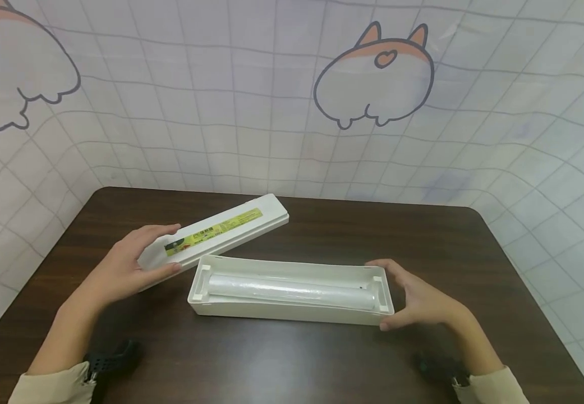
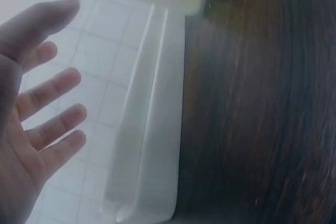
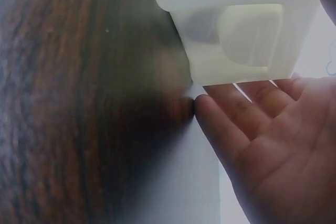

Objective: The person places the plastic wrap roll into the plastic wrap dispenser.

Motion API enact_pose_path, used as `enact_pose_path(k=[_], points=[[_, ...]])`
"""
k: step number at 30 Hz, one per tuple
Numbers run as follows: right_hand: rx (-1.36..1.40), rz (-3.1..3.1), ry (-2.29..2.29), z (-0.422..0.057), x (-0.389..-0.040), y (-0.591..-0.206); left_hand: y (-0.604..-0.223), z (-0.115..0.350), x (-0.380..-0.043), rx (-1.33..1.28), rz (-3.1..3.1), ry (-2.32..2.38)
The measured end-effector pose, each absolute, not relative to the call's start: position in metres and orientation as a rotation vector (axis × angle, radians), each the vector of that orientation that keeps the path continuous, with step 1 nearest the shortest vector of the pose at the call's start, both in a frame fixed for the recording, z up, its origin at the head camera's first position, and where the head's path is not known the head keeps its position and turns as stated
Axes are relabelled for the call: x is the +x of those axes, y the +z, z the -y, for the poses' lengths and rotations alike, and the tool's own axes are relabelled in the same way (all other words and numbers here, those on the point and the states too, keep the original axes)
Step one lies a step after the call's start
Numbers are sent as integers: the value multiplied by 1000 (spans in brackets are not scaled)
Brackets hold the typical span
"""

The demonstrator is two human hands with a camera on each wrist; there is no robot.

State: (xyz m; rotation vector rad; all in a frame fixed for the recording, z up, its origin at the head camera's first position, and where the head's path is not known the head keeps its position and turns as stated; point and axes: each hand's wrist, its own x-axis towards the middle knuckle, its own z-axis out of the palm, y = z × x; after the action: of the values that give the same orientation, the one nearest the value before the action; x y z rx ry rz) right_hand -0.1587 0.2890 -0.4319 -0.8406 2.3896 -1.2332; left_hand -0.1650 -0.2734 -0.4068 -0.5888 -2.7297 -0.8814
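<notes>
A long white cling film box (image 1: 292, 315) stands uncovered on the table, with a shiny roll of cling film (image 1: 292, 290) lying inside. My right hand (image 1: 418, 297) grips the box's right end, thumb at the near corner and fingers at the far one. In the right wrist view, fingers show behind the box's end wall (image 3: 244, 40). To the left and behind lies the white lid (image 1: 266, 209), tilted away, bearing a yellow-green label (image 1: 216, 231). My left hand (image 1: 132, 264) is around the lid's left end; in the left wrist view its spread fingers (image 2: 58, 129) appear apart from the lid (image 2: 157, 129).
The dark wooden table (image 1: 281, 359) has rounded back corners. Behind it and at both sides hangs a white checked curtain (image 1: 271, 101) with cartoon animal prints. A dark strapped device (image 1: 115, 356) sits at the left wrist.
</notes>
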Motion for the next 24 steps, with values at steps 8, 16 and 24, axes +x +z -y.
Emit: enact_pose_path(k=[8, 16, 24], points=[[-851, -2384, -1237, -289, -160, -431, -411, 279, -168, -602, 2725, -771], [-852, -2389, -1244, -290, -160, -433, -418, 286, -171, -626, 2698, -760], [-876, -2380, -1241, -290, -161, -434, -423, 291, -172, -626, 2717, -741]])
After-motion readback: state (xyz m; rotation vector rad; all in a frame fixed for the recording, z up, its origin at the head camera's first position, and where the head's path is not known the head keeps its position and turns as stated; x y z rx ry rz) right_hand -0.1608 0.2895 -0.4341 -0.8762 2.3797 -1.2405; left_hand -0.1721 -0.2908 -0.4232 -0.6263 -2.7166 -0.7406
